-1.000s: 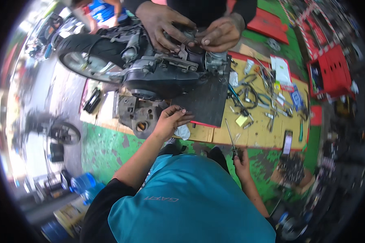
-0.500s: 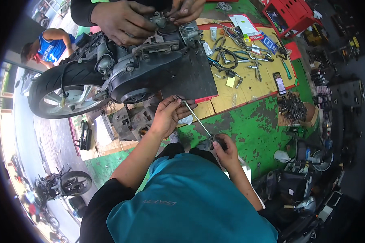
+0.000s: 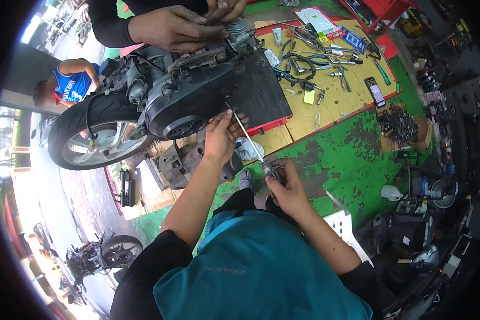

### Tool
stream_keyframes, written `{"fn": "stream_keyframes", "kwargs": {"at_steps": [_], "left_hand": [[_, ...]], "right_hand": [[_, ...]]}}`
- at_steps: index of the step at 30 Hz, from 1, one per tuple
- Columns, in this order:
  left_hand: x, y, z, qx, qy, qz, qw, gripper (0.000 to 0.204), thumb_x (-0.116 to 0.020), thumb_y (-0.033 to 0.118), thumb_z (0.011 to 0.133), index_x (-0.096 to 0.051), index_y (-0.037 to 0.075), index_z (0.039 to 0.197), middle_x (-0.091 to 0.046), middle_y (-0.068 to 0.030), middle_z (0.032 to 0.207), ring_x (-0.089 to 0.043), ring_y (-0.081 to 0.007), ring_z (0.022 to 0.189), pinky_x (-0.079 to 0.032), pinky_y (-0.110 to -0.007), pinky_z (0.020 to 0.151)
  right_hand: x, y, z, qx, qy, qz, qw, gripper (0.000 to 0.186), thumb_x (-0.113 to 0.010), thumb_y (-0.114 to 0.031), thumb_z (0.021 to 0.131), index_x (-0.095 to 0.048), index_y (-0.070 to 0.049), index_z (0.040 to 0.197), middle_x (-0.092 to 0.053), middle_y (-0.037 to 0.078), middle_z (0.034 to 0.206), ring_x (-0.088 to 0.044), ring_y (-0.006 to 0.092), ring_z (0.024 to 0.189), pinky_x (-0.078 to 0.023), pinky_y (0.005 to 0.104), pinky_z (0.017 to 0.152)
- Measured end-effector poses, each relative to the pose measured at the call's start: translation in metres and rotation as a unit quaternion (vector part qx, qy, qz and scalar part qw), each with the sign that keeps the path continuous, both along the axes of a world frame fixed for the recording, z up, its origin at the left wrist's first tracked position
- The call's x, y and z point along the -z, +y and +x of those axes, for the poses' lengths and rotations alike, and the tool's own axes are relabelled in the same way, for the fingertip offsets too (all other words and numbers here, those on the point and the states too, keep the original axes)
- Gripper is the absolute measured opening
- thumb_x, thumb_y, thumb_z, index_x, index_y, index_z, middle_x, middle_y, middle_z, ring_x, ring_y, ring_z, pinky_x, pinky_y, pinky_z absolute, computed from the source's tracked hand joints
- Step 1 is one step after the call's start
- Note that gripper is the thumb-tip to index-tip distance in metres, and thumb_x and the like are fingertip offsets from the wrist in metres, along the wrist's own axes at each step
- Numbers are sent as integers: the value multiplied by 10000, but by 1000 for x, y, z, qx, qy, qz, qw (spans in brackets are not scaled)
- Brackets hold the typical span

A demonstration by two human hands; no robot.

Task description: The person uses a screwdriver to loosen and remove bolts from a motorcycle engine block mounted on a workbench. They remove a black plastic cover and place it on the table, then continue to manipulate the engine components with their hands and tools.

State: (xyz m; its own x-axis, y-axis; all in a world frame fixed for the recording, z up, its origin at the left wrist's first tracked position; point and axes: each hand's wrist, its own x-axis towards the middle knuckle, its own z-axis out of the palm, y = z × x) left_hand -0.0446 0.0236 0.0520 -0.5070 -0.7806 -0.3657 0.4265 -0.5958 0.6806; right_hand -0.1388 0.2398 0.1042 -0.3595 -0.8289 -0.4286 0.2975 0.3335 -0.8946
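My right hand [image 3: 287, 186] is wrapped round the handle of a long-shafted screwdriver [image 3: 247, 134]. Its thin metal shaft slants up and left to the lower edge of a black scooter engine cover [image 3: 197, 98]. There my left hand [image 3: 222, 136] pinches around the shaft's tip, thumb and forefinger together, other fingers loosely curled. Whether a small screw sits at the tip is hidden. The engine, joined to a rear wheel [image 3: 90, 114], lies across a dark board [image 3: 261, 88]. Above it, a co-worker's two hands [image 3: 170, 26] work close together at the engine's far side.
Pliers, wrenches and hoses [image 3: 304, 64] lie on yellow cardboard to the right, with a phone [image 3: 376, 92]. A box of small parts [image 3: 400, 125] stands on the green floor. A dark casing [image 3: 186, 162] lies below the engine. Another person [image 3: 72, 80] is at far left.
My left hand and the screwdriver tip have moved up to the engine cover's edge. My right hand has shifted slightly left and up. The co-worker's hands have moved up off the engine part.
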Motion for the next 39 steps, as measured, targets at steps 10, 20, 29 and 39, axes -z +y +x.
{"fn": "stream_keyframes", "kwargs": {"at_steps": [10,20,29,39], "left_hand": [[9,-15,-4,50,38,-7,998,226,-584,262,1057,-591,38,1088,-676,-117,921,-721,-287,843,-616,-435,807],[8,-10,-18,-4,109,18,994,228,-541,290,1079,-573,65,1067,-593,-74,855,-629,-245,714,-568,-450,740],[-4,3,6,41,37,-23,998,365,-527,241,1083,-550,9,1363,-665,-113,1011,-707,-265,880,-604,-427,820],[-16,-6,12,95,-47,-62,992,292,-564,127,1054,-543,-36,1295,-681,-172,1043,-765,-299,820,-663,-373,669]], "right_hand": [[9,-7,36,67,104,-26,992,340,-664,-109,965,-492,-42,1250,-640,78,883,-582,115,772,-486,302,688],[-10,-21,48,40,343,-49,937,314,-648,-118,988,-504,-13,1247,-659,114,930,-639,157,827,-547,351,713],[-12,-25,51,124,-205,-7,971,283,-536,-245,1067,-534,-38,1260,-727,186,1028,-588,132,573,-469,276,494],[3,-17,52,132,-3,-10,991,368,-666,-280,995,-556,-27,1239,-677,123,966,-652,199,756,-532,343,634]]}}
